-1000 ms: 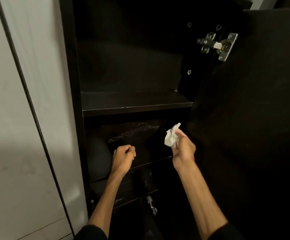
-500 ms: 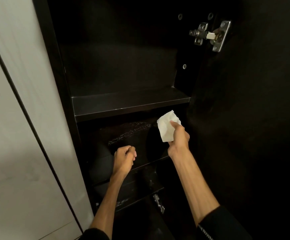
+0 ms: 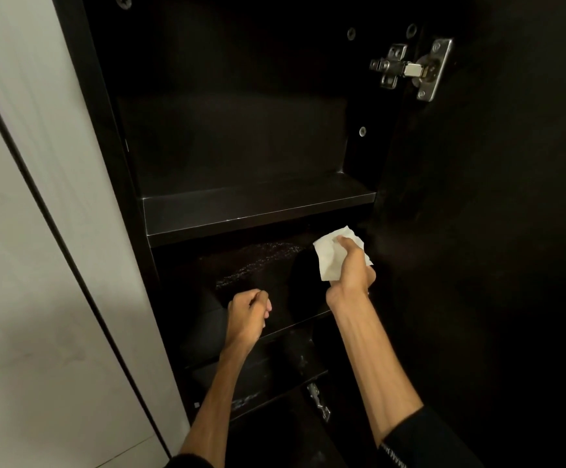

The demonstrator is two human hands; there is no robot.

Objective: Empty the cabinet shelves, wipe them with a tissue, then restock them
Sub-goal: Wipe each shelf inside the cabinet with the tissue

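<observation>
A dark cabinet stands open in front of me with bare shelves. The upper shelf point(image 3: 258, 206) holds nothing. My right hand point(image 3: 351, 268) holds a white tissue point(image 3: 330, 256) just below that shelf's front edge, at the right side of the compartment above the middle shelf point(image 3: 295, 320). My left hand point(image 3: 248, 315) is curled into a loose fist with nothing in it, hovering in front of the middle shelf's left half. A lower shelf point(image 3: 268, 390) shows beneath my forearms. The back wall between the shelves has a pale scuffed patch point(image 3: 258, 261).
The open cabinet door point(image 3: 494, 231) fills the right side, hung on a metal hinge point(image 3: 410, 69); a second hinge point(image 3: 318, 400) sits lower down. A white wall panel point(image 3: 38, 265) runs along the left of the cabinet's dark side post point(image 3: 106, 163).
My right hand has risen toward the underside of the upper shelf and the tissue has unfolded from a crumpled wad into a flatter sheet. My left hand stays where it was.
</observation>
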